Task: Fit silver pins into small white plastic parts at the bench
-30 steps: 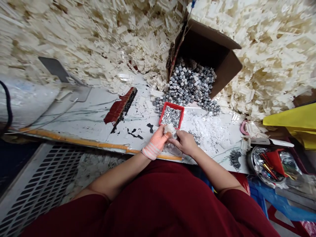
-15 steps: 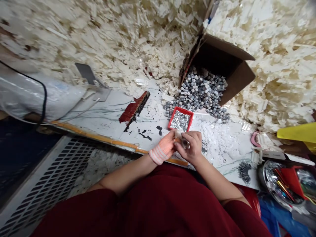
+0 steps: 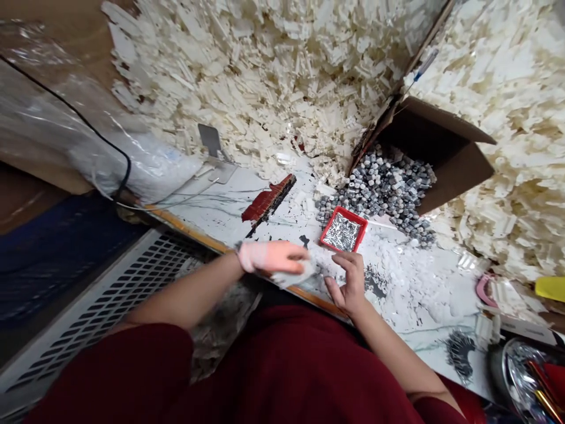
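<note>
Your right hand (image 3: 352, 288) is showing bare, parted fingers, gripping nothing I can see. Your left hand (image 3: 273, 257), in an orange glove, is lying over a whitish piece (image 3: 293, 277); blur is hiding whether those fingers are grasping it or only covering it. The piece is sitting under the glove, by the front edge of the worktop (image 3: 203, 203). Risk: if the left hold is loose, it could be slipping over that edge. Second risk: your right fingers are hanging just beside the red tray (image 3: 329, 223); a knock could be scattering its metal pins (image 3: 341, 233). The piece is looking pale and smeared, outline unreadable. Farther out, white bits (image 3: 410, 285) are littering the worktop, and grey-white parts (image 3: 388, 179) are spilling from a cardboard box (image 3: 461, 176).
</note>
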Available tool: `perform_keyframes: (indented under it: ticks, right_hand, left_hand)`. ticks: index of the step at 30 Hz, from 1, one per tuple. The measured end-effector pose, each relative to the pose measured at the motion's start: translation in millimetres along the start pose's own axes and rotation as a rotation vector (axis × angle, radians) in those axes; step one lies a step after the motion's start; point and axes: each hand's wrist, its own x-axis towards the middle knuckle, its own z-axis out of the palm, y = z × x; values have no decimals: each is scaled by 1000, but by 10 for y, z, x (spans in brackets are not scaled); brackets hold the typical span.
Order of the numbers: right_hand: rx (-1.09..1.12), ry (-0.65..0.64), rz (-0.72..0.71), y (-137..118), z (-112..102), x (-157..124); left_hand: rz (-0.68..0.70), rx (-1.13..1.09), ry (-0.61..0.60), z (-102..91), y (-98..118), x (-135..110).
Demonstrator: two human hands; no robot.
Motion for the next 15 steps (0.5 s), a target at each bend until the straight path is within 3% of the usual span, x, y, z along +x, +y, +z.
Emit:
perform_keyframes:
  ticks: [2,5,7,9,11,13,15]
  right_hand:
    - [-4,10,102,123,-65,-45]
    - [-15,30,286,349,-192,-87]
    - [-10,16,374,478,-266,-103]
    - [-21,-28,420,565,-327,-124]
    - [-42,-84,435,620,-381,-159]
    - [-72,-130,442,668,-430,-216]
    - [-104,-159,455,730,-467,-292]
  left_hand:
    - [-143,302,-72,-431,-37,-167]
    - [-190,599,163,-1090,-62,-146]
    - [-173,711,405,-1548,-52,74]
    - [-188,767,759,-2002,-26,379]
    - [-300,709,1053,-2405,8,680]
    - [-377,657,1143,-2708,32,926]
    - [-424,616,1128,-2890,33,1120]
